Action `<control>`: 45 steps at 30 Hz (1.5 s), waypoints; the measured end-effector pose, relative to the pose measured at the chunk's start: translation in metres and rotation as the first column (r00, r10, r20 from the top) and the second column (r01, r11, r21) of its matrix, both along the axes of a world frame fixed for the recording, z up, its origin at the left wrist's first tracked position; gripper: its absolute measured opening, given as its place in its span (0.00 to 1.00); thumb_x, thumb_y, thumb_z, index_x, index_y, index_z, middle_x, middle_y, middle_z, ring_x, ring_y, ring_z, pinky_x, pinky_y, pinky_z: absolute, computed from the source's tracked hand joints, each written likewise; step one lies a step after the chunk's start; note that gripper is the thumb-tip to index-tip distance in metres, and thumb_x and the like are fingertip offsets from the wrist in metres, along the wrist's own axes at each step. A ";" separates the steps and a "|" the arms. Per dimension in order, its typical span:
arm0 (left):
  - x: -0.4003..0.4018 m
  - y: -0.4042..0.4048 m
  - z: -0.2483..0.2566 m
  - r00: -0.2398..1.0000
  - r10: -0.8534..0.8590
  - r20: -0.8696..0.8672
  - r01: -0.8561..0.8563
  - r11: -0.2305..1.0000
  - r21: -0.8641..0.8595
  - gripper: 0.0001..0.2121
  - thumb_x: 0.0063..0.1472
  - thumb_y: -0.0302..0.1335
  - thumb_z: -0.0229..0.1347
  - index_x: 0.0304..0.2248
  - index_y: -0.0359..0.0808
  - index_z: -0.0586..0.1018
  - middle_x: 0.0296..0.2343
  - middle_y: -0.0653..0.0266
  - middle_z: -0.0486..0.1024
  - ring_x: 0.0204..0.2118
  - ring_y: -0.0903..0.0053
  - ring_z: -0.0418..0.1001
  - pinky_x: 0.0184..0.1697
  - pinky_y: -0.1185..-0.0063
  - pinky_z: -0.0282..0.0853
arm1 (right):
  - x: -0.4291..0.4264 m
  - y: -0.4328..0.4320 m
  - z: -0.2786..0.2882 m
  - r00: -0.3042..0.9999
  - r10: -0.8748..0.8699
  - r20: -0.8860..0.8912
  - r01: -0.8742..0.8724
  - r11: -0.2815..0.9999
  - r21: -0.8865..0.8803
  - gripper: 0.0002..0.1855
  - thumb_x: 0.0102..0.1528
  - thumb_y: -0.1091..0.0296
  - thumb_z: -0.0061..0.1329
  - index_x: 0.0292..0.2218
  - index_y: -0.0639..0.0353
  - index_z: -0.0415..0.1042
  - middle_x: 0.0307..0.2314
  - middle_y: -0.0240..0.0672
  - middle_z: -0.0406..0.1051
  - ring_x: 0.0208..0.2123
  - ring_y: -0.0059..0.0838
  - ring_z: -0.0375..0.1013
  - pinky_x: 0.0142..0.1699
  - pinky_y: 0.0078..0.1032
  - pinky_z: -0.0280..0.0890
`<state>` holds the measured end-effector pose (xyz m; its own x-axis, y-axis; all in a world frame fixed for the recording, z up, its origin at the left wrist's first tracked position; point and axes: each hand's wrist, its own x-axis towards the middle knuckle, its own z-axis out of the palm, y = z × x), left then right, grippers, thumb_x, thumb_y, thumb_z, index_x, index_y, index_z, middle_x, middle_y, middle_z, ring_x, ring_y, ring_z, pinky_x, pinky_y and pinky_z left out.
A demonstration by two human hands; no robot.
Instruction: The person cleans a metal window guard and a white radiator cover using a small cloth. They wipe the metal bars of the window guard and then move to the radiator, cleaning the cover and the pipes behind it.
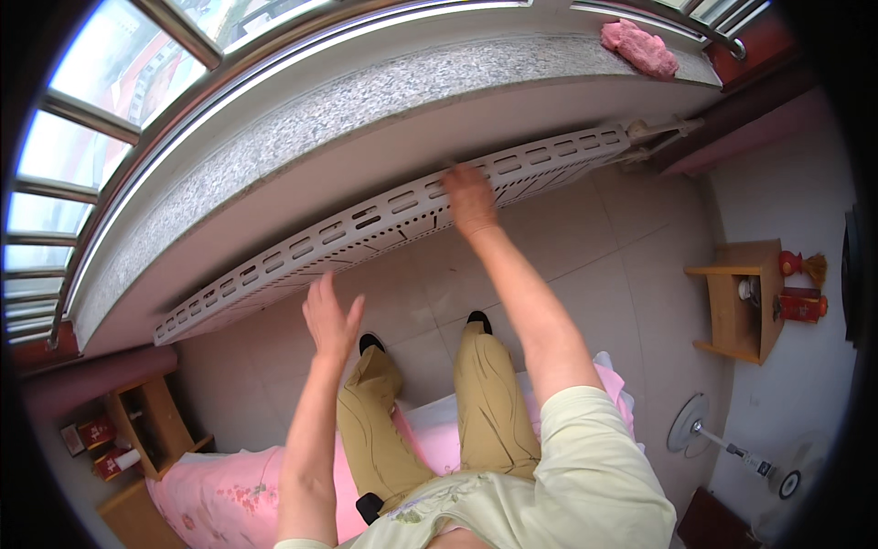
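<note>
A long white radiator (391, 206) with a slotted top cover runs along the wall under the window. My right hand (472, 200) is on or just above the slotted top, its fingers bent over the far edge. The fingertips are blurred, and I cannot tell whether they grip anything. Nearer to me, my left hand (332, 317) is raised in front of the radiator, empty, with the thumb apart from the fingers. A crumpled pink cloth (638, 48) lies at the right end of the speckled stone windowsill (384, 82), away from both hands.
I sit on a bed with a pink floral sheet (226, 491). Metal bars (89, 127) cross the window. Pipes (662, 130) join the radiator's right end. A wooden cabinet (737, 302) and a standing fan (744, 460) are at right; another wooden cabinet (151, 425) stands at left. Floor tiles (562, 274) lie between.
</note>
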<state>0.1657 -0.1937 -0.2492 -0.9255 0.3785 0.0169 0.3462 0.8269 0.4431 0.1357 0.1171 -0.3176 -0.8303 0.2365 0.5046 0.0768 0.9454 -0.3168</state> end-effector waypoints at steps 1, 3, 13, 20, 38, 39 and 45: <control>-0.023 0.016 0.002 0.997 -0.075 0.013 0.075 0.997 -0.035 0.34 0.46 0.31 0.61 0.52 0.34 0.62 0.44 0.51 0.66 0.46 0.58 0.64 0.50 0.64 0.57 | 0.003 0.024 -0.002 0.998 -0.068 -0.008 0.068 0.998 0.006 0.05 0.44 0.73 0.46 0.27 0.55 0.71 0.31 0.40 0.67 0.37 0.41 0.67 0.44 0.37 0.63; -0.062 0.049 0.008 0.978 -0.190 0.081 0.198 0.974 -0.109 0.39 0.43 0.32 0.63 0.54 0.35 0.58 0.43 0.51 0.66 0.44 0.58 0.67 0.46 0.65 0.62 | 0.013 0.067 -0.001 0.979 -0.202 0.034 0.203 0.979 -0.021 0.05 0.46 0.72 0.45 0.29 0.57 0.71 0.31 0.42 0.67 0.37 0.43 0.67 0.42 0.38 0.62; -0.110 0.127 -0.021 0.960 -0.034 0.278 0.164 0.873 -0.460 0.42 0.42 0.36 0.64 0.56 0.44 0.56 0.45 0.50 0.67 0.45 0.57 0.70 0.44 0.66 0.68 | -0.007 0.033 -0.008 0.999 0.031 -0.016 -0.033 0.983 -0.178 0.05 0.47 0.72 0.45 0.28 0.61 0.70 0.30 0.42 0.67 0.35 0.44 0.67 0.39 0.39 0.63; -0.124 0.124 -0.024 0.943 -0.128 0.307 0.259 0.861 -0.437 0.38 0.41 0.36 0.64 0.53 0.46 0.61 0.42 0.52 0.68 0.43 0.58 0.71 0.41 0.66 0.69 | -0.021 0.041 -0.018 0.960 -0.279 -0.036 0.268 0.945 -0.190 0.05 0.43 0.74 0.47 0.26 0.57 0.71 0.27 0.38 0.67 0.33 0.42 0.67 0.37 0.38 0.63; -0.130 0.113 -0.041 0.952 -0.138 0.273 0.225 0.921 -0.318 0.36 0.34 0.33 0.65 0.48 0.44 0.67 0.38 0.55 0.71 0.42 0.60 0.71 0.42 0.67 0.70 | -0.011 -0.050 0.002 0.995 0.091 -0.040 -0.096 0.985 -0.143 0.04 0.43 0.71 0.46 0.25 0.57 0.69 0.28 0.39 0.65 0.34 0.38 0.67 0.38 0.37 0.63; -0.129 0.111 -0.042 0.956 -0.137 0.259 0.216 0.927 -0.308 0.36 0.34 0.33 0.65 0.47 0.44 0.67 0.38 0.55 0.71 0.42 0.60 0.71 0.42 0.67 0.70 | -0.006 -0.029 0.001 0.992 0.115 -0.056 -0.120 0.988 -0.098 0.04 0.42 0.71 0.46 0.25 0.57 0.69 0.28 0.39 0.64 0.34 0.38 0.67 0.38 0.36 0.63; -0.127 0.117 -0.039 0.959 -0.099 0.265 0.187 0.925 -0.331 0.39 0.32 0.33 0.66 0.49 0.40 0.67 0.40 0.55 0.71 0.43 0.63 0.71 0.44 0.71 0.68 | 0.025 0.117 -0.005 0.967 -0.214 -0.137 0.223 0.973 0.052 0.06 0.44 0.73 0.44 0.28 0.58 0.70 0.28 0.39 0.67 0.33 0.40 0.68 0.37 0.38 0.64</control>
<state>0.0392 -0.0766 -0.2884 -0.8202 0.4482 -0.3555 0.3930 0.8930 0.2193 0.1605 0.2340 -0.3228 -0.6885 0.3672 0.6254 0.2464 0.9295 -0.2744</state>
